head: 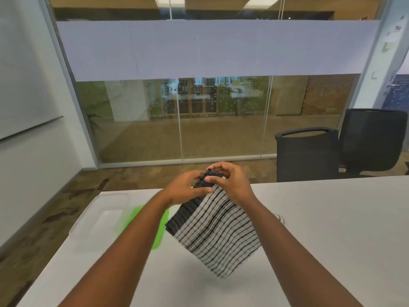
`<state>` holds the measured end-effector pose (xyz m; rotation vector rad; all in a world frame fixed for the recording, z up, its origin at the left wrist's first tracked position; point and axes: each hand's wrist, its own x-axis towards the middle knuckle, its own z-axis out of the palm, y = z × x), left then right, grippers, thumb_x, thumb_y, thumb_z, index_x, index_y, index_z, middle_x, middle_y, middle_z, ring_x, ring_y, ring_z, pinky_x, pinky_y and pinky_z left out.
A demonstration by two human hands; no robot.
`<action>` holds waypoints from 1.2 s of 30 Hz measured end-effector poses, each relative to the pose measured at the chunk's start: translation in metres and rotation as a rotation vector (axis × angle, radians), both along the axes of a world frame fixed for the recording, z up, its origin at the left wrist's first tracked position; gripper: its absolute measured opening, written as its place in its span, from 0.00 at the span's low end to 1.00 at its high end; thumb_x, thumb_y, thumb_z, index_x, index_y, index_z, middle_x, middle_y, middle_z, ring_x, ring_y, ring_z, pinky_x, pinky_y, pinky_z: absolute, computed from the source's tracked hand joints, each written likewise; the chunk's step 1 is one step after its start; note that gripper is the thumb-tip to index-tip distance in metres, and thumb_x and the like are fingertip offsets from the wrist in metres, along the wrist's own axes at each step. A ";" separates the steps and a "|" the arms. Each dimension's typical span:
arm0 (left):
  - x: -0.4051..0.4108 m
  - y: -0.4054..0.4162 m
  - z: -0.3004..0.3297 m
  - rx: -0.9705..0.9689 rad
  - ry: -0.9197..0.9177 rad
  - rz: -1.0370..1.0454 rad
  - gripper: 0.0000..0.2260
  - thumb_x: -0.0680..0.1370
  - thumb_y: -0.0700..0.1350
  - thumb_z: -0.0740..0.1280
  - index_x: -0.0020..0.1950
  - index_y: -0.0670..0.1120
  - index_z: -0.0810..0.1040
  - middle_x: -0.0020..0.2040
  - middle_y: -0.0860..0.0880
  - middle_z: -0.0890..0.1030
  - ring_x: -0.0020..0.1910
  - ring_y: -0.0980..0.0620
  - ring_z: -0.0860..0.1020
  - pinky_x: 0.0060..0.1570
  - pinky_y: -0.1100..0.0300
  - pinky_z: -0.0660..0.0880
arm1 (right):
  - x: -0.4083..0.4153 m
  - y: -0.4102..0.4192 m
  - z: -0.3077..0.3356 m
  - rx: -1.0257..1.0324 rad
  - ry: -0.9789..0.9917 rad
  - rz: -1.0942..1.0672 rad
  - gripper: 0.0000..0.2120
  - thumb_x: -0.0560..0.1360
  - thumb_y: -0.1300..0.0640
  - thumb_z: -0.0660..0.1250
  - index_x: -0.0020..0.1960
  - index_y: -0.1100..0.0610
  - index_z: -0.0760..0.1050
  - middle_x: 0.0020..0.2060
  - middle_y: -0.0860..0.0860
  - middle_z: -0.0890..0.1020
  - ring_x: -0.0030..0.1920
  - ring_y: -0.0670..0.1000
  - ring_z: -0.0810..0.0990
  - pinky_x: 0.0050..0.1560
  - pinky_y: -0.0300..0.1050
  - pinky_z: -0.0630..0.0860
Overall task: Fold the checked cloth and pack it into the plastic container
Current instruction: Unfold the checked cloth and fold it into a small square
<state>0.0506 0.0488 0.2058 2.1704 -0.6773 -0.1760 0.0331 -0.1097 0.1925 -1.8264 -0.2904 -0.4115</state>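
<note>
White table (321,229) bare across right and near centre, clear container (99,218) with green lid (159,231) occupying far-left corner, hanging checked cloth (217,235) blocking mid-table, two black chairs (332,149) beyond far-right edge.

The checked cloth (218,233) is white with thin black lines and a solid black band along one side. The counter (321,229) is white; near its left edge, the plastic container (99,220) is clear, a bright green lid (158,229) beside it.
</note>
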 end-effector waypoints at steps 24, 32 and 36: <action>0.023 0.022 -0.003 -0.462 -0.040 0.433 0.09 0.75 0.42 0.67 0.51 0.39 0.81 0.41 0.44 0.82 0.40 0.47 0.79 0.46 0.51 0.76 | -0.007 -0.095 -0.052 -0.138 0.104 -0.304 0.08 0.70 0.64 0.72 0.48 0.61 0.83 0.41 0.49 0.83 0.35 0.30 0.79 0.34 0.18 0.69; 0.046 0.033 -0.038 -0.409 0.374 0.513 0.04 0.77 0.40 0.65 0.44 0.45 0.79 0.37 0.50 0.78 0.39 0.53 0.75 0.38 0.61 0.69 | 0.020 -0.082 -0.063 -0.073 0.244 -0.401 0.04 0.72 0.66 0.69 0.46 0.63 0.81 0.37 0.55 0.82 0.33 0.48 0.82 0.38 0.36 0.80; 0.056 0.032 -0.055 -0.502 0.456 0.520 0.12 0.78 0.38 0.62 0.61 0.37 0.75 0.51 0.44 0.76 0.53 0.48 0.73 0.54 0.51 0.73 | 0.030 -0.076 -0.067 -0.058 0.223 -0.435 0.05 0.73 0.65 0.68 0.47 0.63 0.80 0.41 0.53 0.81 0.41 0.51 0.79 0.39 0.33 0.73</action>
